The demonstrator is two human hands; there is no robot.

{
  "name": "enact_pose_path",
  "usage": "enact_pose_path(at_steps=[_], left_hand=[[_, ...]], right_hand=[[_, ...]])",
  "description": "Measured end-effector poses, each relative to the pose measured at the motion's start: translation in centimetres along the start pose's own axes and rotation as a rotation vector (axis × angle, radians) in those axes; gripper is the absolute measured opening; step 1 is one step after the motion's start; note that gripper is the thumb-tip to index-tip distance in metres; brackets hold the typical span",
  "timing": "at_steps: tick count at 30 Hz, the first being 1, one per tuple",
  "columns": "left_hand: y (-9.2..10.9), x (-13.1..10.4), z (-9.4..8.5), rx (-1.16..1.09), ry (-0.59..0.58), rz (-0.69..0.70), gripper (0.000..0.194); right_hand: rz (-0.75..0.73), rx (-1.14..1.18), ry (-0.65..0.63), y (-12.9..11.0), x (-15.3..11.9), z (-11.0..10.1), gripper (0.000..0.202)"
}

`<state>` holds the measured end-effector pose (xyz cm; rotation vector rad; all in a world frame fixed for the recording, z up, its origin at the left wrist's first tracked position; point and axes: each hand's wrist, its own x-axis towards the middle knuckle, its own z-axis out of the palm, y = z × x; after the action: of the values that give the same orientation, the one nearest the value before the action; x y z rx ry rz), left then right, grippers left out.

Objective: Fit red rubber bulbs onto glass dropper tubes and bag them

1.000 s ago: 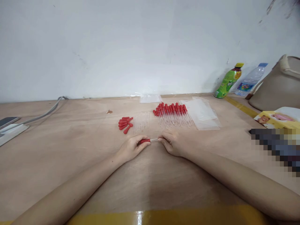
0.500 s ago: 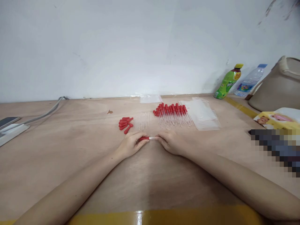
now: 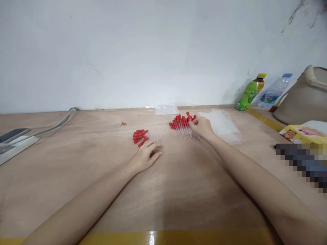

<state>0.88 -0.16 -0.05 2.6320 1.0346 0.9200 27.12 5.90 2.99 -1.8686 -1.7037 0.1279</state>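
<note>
At the right end of the row of red-bulbed droppers (image 3: 182, 125), seen in the head view, the right hand (image 3: 203, 127) reaches down with its fingers drawn close together. They touch or hover just over the end droppers; whether one is pinched cannot be told, as the hand hides that spot. It looks like a setting-down or straightening move, and working there calls for a light, narrow grip, since the thin stems lie close together and could roll or cross.

Left of the row and nearer the person, the left hand (image 3: 144, 158) rests on the bench (image 3: 163, 190), thumb and fingers apart, with nothing visible between them. Just left of the row lie loose clear tubes (image 3: 157, 132), and beyond them a cluster of loose red rubber bulbs (image 3: 139, 136).

Right of the row, clear plastic bags (image 3: 221, 122) lie flat close behind the right hand, leaving little room on that side. Farther right of the row stand a green drink bottle (image 3: 250, 92) and a clear water bottle (image 3: 274, 90), well out of the way.
</note>
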Motion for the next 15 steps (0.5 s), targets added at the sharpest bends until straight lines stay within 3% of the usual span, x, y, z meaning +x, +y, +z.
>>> enact_pose_path(at_steps=[4,9,12,15], left_hand=[[0.0,0.1,-0.2,-0.002,-0.045,0.006,0.016],[0.0,0.3,-0.1,-0.005,-0.066,0.017,0.015],[0.0,0.3,0.0,0.007,-0.069,0.023,0.014],[-0.1,0.2,0.0,0.119,0.02,0.004,0.012]], right_hand=[[0.046,-0.096,-0.011,0.6,1.1,0.9,0.029],[0.072,-0.178,0.017,0.1,0.4,1.2,0.03],[0.003,-0.193,0.051,-1.2,-0.7,1.6,0.03],[-0.138,-0.179,0.013,-3.4,-1.9,2.7,0.028]])
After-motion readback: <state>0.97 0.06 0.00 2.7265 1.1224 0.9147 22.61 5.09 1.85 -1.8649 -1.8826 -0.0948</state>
